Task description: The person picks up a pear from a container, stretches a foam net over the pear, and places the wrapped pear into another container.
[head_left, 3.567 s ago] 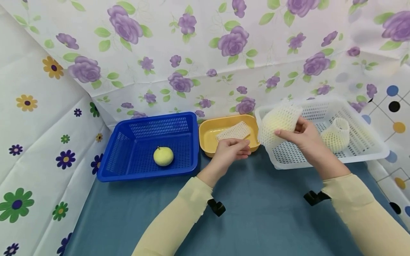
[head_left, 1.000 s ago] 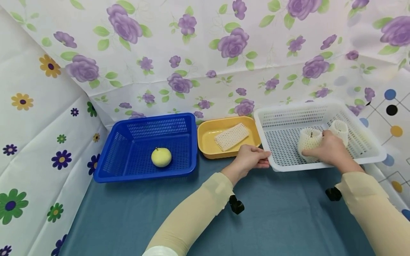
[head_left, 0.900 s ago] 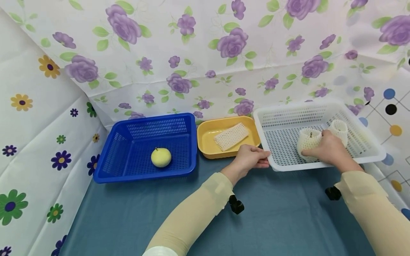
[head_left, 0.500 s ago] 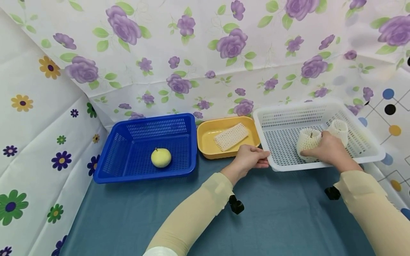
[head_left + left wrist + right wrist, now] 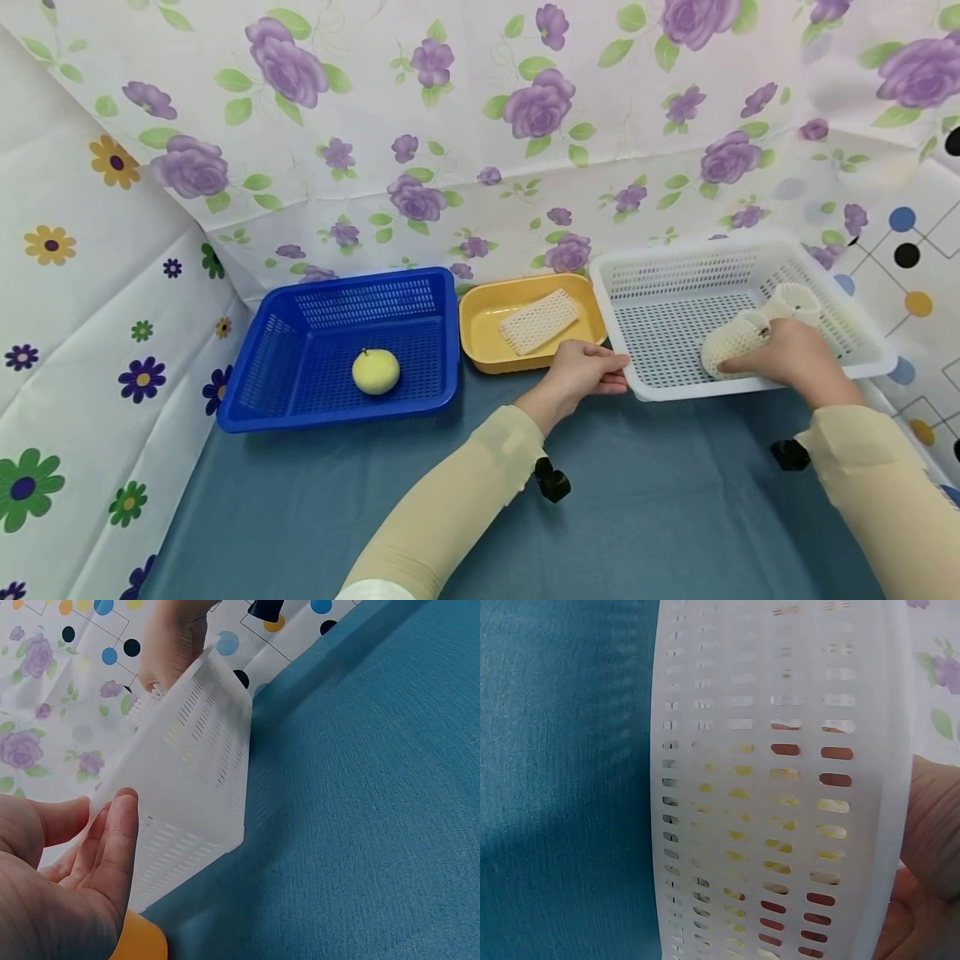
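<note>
Gripping a net-covered fruit [image 5: 729, 345] inside the white basket [image 5: 660, 325], the right hand [image 5: 798, 354] reaches over the front rim with its thumb on the near side of the fruit. The fruit leans to one side and is partly covered by that hand. Just behind it stands a second netting tube [image 5: 797, 300], its lower part blocked by the same hand. The left hand [image 5: 577, 373] pinches the basket's near left corner between thumb and fingers.

Next to that corner, a yellow tray [image 5: 487, 325] holds a flat net sleeve [image 5: 538, 322] lying aslant; beyond it, a blue basket [image 5: 322, 358] holds one bare yellow fruit [image 5: 376, 372]. All three containers stand on a blue-green cloth [image 5: 637, 500], before a flowered sheet [image 5: 450, 158].

From the right wrist, the basket's slotted wall stands in the way, so only yellow patches show through; from the left wrist, just a scrap of netting peeks over the rim.
</note>
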Motion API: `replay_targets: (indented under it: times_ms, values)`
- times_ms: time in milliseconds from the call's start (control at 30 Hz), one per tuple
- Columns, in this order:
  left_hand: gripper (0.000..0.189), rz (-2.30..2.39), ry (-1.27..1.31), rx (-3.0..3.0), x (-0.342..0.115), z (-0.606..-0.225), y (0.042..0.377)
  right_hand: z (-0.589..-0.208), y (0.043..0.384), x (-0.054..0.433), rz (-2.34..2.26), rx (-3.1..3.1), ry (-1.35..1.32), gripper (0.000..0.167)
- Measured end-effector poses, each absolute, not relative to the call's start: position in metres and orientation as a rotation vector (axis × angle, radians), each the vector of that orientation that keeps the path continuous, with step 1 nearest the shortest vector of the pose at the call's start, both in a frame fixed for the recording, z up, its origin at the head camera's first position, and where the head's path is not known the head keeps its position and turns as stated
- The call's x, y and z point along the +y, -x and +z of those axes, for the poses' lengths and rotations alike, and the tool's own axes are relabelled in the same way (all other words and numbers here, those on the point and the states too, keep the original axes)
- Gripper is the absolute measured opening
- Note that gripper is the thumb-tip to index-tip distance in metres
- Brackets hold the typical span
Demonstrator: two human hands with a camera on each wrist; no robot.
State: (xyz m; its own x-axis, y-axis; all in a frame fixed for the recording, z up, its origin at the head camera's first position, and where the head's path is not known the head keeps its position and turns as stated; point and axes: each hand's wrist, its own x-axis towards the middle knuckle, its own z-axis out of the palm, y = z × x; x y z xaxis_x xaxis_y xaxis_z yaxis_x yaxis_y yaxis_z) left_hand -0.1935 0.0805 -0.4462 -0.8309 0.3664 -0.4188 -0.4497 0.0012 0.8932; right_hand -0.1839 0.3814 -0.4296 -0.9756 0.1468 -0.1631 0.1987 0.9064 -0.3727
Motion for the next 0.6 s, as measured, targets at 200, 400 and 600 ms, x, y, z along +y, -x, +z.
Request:
replay_targets:
  times_ms: [200,400,600]
  values:
    - [0.011,1.885,0.091,1.716,0.081,-0.445,0.193,-0.426,0.183,0.382,-0.584,2.93,-0.269,0.125]
    - [0.011,1.881,0.09,1.713,0.081,-0.445,0.194,-0.422,0.183,0.385,-0.594,2.915,-0.258,0.131]
    - [0.011,1.881,0.099,1.716,0.08,-0.444,0.194,-0.416,0.181,0.386,-0.615,2.886,-0.255,0.13]
